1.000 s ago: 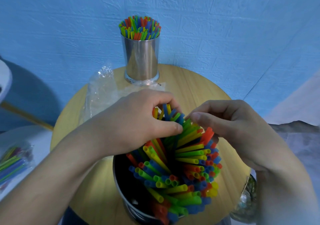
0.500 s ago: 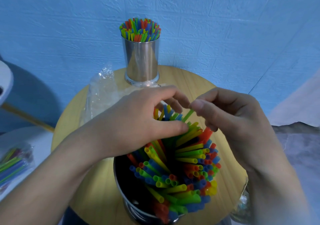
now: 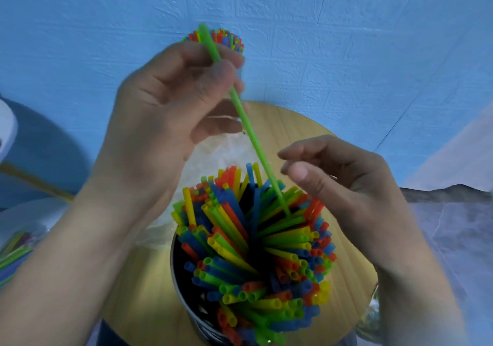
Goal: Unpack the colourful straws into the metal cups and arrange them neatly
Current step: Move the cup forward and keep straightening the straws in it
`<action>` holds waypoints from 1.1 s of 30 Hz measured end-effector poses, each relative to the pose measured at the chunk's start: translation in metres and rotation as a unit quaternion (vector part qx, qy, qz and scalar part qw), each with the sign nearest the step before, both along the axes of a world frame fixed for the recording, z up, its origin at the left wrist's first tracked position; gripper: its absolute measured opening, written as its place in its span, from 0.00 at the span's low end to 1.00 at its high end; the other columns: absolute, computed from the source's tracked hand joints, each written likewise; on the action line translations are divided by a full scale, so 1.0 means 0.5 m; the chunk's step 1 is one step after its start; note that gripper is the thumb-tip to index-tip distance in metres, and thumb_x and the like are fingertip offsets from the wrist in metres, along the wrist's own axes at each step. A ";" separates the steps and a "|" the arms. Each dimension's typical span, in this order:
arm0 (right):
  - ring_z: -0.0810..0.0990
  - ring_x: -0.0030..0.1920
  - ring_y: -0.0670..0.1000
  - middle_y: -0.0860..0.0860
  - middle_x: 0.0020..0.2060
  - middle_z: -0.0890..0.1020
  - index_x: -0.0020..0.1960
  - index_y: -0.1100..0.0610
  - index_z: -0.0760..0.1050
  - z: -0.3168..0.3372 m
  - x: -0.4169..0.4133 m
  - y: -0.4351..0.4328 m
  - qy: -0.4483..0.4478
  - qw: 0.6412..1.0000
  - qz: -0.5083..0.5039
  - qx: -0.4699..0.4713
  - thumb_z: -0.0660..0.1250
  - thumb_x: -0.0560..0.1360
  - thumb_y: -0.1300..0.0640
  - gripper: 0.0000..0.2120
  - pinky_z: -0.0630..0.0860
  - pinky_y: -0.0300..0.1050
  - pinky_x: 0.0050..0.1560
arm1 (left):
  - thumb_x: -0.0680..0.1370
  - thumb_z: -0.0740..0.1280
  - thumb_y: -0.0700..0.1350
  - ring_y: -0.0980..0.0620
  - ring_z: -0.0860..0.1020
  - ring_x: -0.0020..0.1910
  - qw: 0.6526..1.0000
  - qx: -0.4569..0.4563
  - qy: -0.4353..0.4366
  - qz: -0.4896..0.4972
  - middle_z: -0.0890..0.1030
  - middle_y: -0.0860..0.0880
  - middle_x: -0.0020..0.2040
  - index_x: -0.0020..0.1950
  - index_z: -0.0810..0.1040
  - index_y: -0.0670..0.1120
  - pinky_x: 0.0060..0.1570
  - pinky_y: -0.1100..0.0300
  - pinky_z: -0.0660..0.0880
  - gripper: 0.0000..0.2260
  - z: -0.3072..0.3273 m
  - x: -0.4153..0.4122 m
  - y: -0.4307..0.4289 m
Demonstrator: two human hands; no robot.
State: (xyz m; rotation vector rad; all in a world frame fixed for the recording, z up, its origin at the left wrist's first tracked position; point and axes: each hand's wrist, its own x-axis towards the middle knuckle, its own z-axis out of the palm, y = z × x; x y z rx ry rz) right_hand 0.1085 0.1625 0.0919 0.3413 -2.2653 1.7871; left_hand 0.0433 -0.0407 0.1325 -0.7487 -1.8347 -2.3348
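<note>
Well, my left hand (image 3: 170,100) is raised above the table (image 3: 293,121), thumb and fingers (image 3: 226,76) clamped on 1 green straw (image 3: 248,126). The straw slants down to the right from that pinch. Its blurred upper end sticks out above my knuckles and its lower tip sits among the straws (image 3: 253,239) in the near metal cup (image 3: 176,260). My right hand (image 3: 346,185) hovers just beside the straw's lower stretch, fingers loosely curled, thumb and forefinger apart, holding nothing. I cannot tell whether a fingertip brushes the straw.

The near metal cup stands at the front of the round, pale wooden table. Its red, blue, yellow and green straws fan out in a swirl, crowded toward the right, with a dark gap inside the left wall. A crumpled clear wrapper (image 3: 213,164) lies on the wood behind it. At the back, a second bunch of straw tops (image 3: 226,38) shows above my left hand, which hides whatever holds them.

A blue wall (image 3: 346,38) with a raised brick pattern stands just behind the table. To the left, a packet of straws (image 3: 13,249) lies on a white surface. To the right there is grey marbled flooring (image 3: 453,225).
</note>
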 end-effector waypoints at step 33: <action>0.73 0.34 0.60 0.58 0.35 0.76 0.56 0.45 0.73 0.003 0.006 0.002 0.060 0.996 -0.071 0.017 0.73 0.76 0.55 0.13 0.69 0.55 0.33 | 0.73 0.74 0.53 0.53 0.79 0.34 0.895 -0.434 -0.026 -0.094 0.83 0.50 0.38 0.47 0.84 0.60 0.36 0.61 0.74 0.04 -0.032 -0.001 0.005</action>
